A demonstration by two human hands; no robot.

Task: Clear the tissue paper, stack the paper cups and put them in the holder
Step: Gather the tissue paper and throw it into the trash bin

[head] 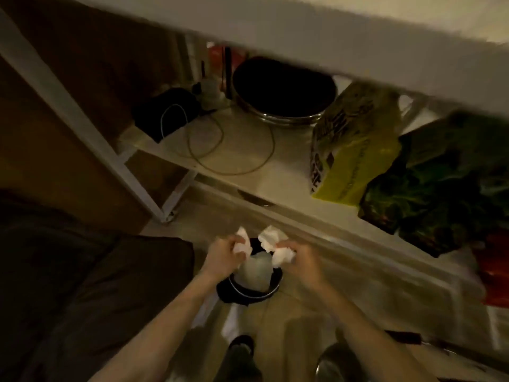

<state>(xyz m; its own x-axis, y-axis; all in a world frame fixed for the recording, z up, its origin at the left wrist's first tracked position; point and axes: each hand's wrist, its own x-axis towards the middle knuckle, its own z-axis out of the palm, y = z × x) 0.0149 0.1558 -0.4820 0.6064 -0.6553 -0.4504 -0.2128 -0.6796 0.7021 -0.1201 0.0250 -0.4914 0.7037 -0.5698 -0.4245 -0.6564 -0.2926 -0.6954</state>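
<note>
Overhead, a pale tabletop edge [385, 37] crosses the dim room above a low shelf [242, 161] bearing a dark round pan [283, 89], a yellow bag [355, 150] and cables [209, 139]. Below, over a small black bin [249, 288] on the floor, the left hand [223, 253] and right hand [300, 260] each clench crumpled tissue paper [271, 241].

Print on yellow bag [355, 150] blurred, unreadable.

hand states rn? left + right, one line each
Left hand: closed on a crumpled tissue, above the bin.
Right hand: closed on another crumpled tissue wad, also above the bin.
</note>
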